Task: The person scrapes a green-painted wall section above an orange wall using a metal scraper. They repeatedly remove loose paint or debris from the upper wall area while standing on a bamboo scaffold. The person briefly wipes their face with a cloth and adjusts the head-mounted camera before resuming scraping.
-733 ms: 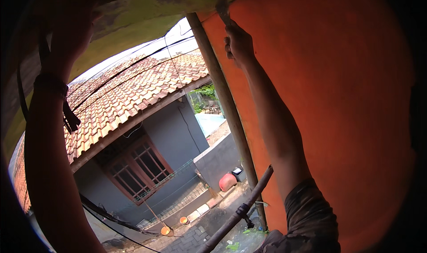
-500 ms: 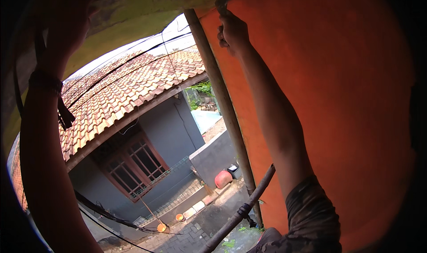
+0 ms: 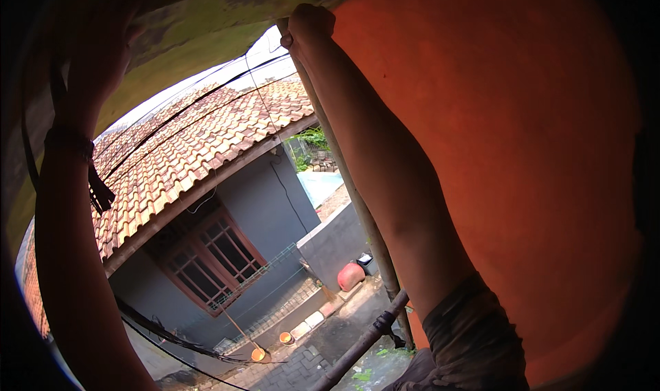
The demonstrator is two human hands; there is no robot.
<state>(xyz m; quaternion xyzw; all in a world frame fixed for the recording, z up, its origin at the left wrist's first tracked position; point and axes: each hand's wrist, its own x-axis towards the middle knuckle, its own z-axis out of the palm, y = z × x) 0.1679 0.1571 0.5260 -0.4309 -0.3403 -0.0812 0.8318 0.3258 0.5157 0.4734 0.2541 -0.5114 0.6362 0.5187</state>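
Both my arms reach up overhead. My right hand (image 3: 311,28) is a closed fist just under the stained, yellow-green concrete overhang (image 3: 206,21), at the top end of a bamboo pole (image 3: 347,167) and beside the orange wall (image 3: 522,150). The short, dark, scraper-like tool seen in it half a second ago is now hidden by the fist and wrist. My left hand (image 3: 103,64) is raised against the shaded part of the overhang at upper left. Its fingers are lost in shadow, so its grip does not show. A dark band (image 3: 69,140) circles the left wrist.
A second pole (image 3: 361,350) is tied across the upright one at lower middle. Dark cables (image 3: 168,116) cross the gap. Well below lies a paved lane (image 3: 302,360) with orange buckets (image 3: 258,354) and a red container (image 3: 350,276), beside a tile-roofed house (image 3: 206,157).
My right hand has moved left along the overhang, away from the orange wall and over the bamboo pole, its tool passing out of sight. The left hand stays nearly in place.
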